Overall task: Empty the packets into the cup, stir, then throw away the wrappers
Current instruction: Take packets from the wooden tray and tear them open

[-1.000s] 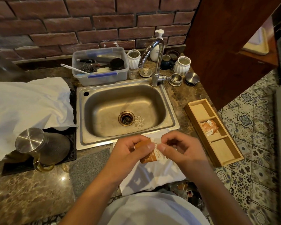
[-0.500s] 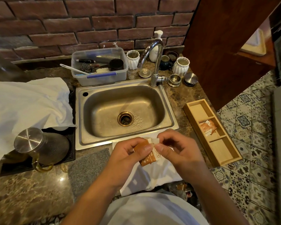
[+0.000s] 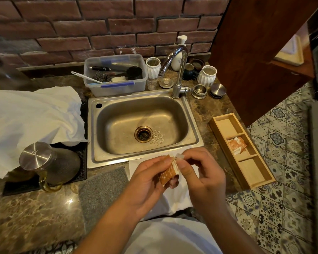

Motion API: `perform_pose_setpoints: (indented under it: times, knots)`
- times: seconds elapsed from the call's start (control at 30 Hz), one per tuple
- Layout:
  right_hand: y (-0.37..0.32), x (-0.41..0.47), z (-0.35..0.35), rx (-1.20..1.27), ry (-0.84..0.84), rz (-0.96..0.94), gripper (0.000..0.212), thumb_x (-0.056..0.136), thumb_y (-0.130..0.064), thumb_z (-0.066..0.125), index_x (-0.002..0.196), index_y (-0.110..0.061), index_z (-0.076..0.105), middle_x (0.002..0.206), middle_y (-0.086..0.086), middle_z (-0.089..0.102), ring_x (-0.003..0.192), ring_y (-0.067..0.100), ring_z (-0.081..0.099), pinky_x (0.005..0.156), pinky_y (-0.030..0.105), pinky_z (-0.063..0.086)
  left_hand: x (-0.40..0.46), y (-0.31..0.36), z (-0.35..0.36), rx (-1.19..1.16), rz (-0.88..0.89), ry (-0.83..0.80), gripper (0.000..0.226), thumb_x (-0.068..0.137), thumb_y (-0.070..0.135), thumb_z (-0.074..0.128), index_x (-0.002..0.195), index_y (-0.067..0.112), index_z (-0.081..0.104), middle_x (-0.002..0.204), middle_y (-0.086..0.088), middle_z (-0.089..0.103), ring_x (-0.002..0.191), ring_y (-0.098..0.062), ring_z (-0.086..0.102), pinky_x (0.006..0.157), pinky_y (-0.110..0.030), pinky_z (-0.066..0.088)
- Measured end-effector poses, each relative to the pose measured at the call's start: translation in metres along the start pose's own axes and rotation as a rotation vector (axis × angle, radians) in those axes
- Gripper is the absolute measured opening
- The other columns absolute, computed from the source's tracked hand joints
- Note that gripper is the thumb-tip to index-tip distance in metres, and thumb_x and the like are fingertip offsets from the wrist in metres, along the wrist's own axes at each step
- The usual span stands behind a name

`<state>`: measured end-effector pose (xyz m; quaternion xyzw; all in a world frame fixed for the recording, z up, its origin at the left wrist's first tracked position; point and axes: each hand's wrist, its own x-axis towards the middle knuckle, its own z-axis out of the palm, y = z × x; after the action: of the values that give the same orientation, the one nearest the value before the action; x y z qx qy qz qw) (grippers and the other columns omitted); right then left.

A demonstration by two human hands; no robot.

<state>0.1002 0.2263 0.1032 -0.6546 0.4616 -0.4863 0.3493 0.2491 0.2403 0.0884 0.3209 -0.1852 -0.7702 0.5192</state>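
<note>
The steel sink (image 3: 145, 123) sits ahead of me, a wooden tray (image 3: 253, 173) to its right with spare packets (image 3: 237, 144) in the middle compartment. Near its front edge my left hand (image 3: 145, 182) pinches an orange packet (image 3: 168, 174) by thumb and curled fingers, while my right hand (image 3: 202, 176) pinches its white top corner.

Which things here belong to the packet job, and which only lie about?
For the job: small orange packet, pinched by left hand and right hand; spare orange packets in long wooden tray.
Lying about: steel sink, clear plastic tub, white cloth.
</note>
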Motion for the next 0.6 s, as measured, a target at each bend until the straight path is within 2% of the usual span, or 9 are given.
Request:
perform_pose_setpoints:
  times: [0.07,0.17,0.3,0.47,0.6]
  knots:
    - [-0.002,0.002,-0.002,0.057,-0.031,0.120,0.008,0.087,-0.029,0.068,0.094,-0.034,0.069,0.091,-0.012,0.066,0.085,0.014,0.064,0.075,0.018,0.051,0.000,0.000,-0.003,0.076,0.028,0.058,0.019,0.085,0.020,0.075,0.094,0.003,0.077,0.077,-0.011,0.066,0.064,-0.017,0.060,0.058,-0.027,0.051]
    - [0.000,0.009,-0.014,0.134,-0.152,0.236,0.014,0.083,-0.035,0.072,0.096,-0.032,0.072,0.091,-0.007,0.071,0.085,0.013,0.067,0.075,0.019,0.054,-0.002,0.005,-0.009,0.214,0.093,0.119,0.021,0.082,0.026,0.078,0.091,0.007,0.078,0.075,-0.009,0.069,0.063,-0.015,0.060,0.057,-0.024,0.050]
    - [0.002,0.015,-0.023,0.214,-0.325,0.324,0.019,0.077,-0.036,0.077,0.093,-0.025,0.076,0.084,0.001,0.072,0.076,0.010,0.065,0.071,0.021,0.053,-0.003,0.014,-0.013,0.441,0.142,0.100,0.019,0.085,0.033,0.075,0.083,0.014,0.077,0.068,0.002,0.066,0.061,-0.007,0.057,0.060,-0.020,0.047]
    - [0.002,0.019,-0.024,0.230,-0.381,0.347,0.020,0.078,-0.035,0.076,0.090,-0.019,0.075,0.079,0.001,0.069,0.072,0.011,0.062,0.067,0.024,0.052,-0.003,0.019,-0.014,0.499,0.113,0.076,0.020,0.082,0.034,0.076,0.083,0.014,0.078,0.069,0.000,0.066,0.062,-0.011,0.057,0.060,-0.022,0.048]
    - [0.001,0.021,-0.022,0.285,-0.385,0.362,0.020,0.079,-0.032,0.076,0.091,-0.016,0.075,0.079,-0.001,0.070,0.071,0.007,0.063,0.064,0.020,0.052,-0.005,0.022,-0.015,0.520,0.129,0.035,0.018,0.080,0.029,0.078,0.085,0.012,0.078,0.070,-0.006,0.069,0.062,-0.015,0.062,0.060,-0.025,0.052]
